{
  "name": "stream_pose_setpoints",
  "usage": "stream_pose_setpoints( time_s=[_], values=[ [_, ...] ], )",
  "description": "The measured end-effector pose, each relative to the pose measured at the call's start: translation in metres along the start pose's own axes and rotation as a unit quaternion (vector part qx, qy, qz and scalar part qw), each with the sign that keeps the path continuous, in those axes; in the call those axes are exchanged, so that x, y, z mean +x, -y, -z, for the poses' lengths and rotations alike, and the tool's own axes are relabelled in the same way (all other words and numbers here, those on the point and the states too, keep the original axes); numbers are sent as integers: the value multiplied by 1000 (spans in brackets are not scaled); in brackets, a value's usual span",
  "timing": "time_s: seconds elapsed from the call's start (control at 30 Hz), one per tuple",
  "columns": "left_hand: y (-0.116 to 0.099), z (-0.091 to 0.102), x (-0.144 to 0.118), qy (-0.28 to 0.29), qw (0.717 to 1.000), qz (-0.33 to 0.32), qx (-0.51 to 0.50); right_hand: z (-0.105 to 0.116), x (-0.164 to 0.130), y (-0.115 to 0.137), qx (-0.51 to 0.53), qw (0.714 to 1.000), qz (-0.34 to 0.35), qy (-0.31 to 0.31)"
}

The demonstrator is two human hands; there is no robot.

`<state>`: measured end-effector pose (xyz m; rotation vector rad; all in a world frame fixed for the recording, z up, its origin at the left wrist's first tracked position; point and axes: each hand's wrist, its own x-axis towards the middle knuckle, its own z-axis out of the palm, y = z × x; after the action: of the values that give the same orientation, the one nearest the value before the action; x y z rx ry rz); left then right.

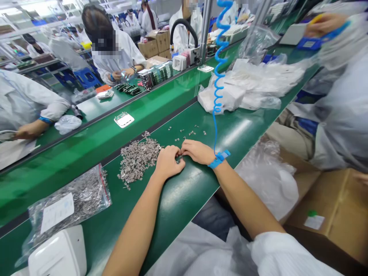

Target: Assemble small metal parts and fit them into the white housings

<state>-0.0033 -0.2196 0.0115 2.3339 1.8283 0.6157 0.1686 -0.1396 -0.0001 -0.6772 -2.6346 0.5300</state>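
My left hand [169, 163] is closed at the right edge of a pile of small silvery metal parts [138, 159] on the green bench. My right hand [198, 151], wearing a blue wrist strap [219, 159], meets it fingertip to fingertip. Both hands pinch at the same spot; a tiny glint shows between them, but the fingers hide what it is. Just beyond the knuckles lie several loose metal parts [191, 133], scattered singly. From the strap a coiled blue cord [220, 57] rises upward.
A clear zip bag of metal parts [89, 195] and a white plastic housing [61, 253] lie at left. A white-framed board [124, 119] sits on the green conveyor [161, 99]. Bagged white items [247, 84] are heaped farther right. Co-workers sit opposite and at right, near a cardboard box [330, 203].
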Motion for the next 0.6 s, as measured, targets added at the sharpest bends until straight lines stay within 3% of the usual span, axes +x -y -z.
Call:
stream_pose_setpoints(
  time_s=[0.13,0.33,0.6],
  values=[
    [1,-2,1,-13,1000,12,-2,-5,0,-2,-28,999,-8,-32],
    [6,-4,2,-29,997,-11,-66,-2,2,2,56,991,12,-123],
    [12,-4,6,-116,973,-23,-199,9,2,11,116,962,31,-246]
  ],
)
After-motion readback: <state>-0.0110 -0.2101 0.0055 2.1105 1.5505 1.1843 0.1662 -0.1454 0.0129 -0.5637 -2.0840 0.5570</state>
